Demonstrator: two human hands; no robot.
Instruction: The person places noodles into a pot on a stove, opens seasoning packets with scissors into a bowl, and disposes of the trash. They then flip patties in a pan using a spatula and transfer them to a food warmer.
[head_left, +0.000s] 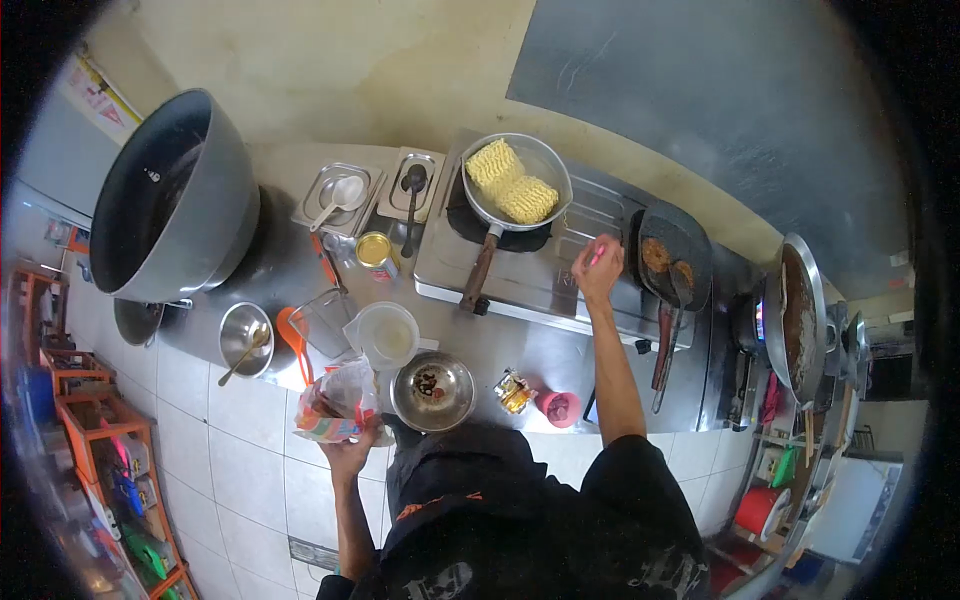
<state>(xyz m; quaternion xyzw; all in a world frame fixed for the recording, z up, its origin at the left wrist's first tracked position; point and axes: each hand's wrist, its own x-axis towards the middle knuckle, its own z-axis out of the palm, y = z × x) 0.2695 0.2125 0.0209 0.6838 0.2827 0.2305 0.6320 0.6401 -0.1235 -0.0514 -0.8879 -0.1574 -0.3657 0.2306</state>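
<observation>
My left hand point(352, 448) grips a printed plastic packet point(338, 405) near the counter's front edge. The packet's contents are hard to make out. My right hand point(597, 268) is closed on a small pink object point(599, 254) above the stove point(560, 280); most of that object is hidden by the fingers. Left of this hand, two blocks of dried noodles point(512, 184) lie in a saucepan point(563, 205) on a burner. To its right, a dark pan point(690, 225) holds browned patties point(656, 254) and a spatula point(681, 284).
A steel bowl point(462, 385) with dark bits, a plastic tub point(388, 336) and a pink cup point(558, 408) stand along the front edge. Farther left are a can point(375, 252), a bowl with a spoon point(247, 325) and a big grey pot point(215, 210). A wok point(795, 310) stands at right.
</observation>
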